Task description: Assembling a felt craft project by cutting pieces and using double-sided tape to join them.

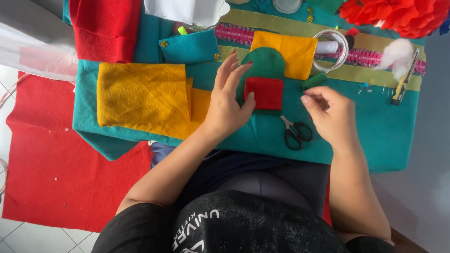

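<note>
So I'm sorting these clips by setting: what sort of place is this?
Most likely a home craft or sewing spot, set on a low table over a tiled floor. Felt lies all about: a folded yellow felt piece and a red felt square under the left hand, with black scissors beside the right hand.

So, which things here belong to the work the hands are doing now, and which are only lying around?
In use:
- left hand, pressing the small red felt rectangle
- green felt arch shape under it
- right hand, fingers pinched beside it

Lying about:
- black-handled scissors
- folded yellow felt sheet
- clear tape roll
- yellow utility knife
- white stuffing tuft
</note>
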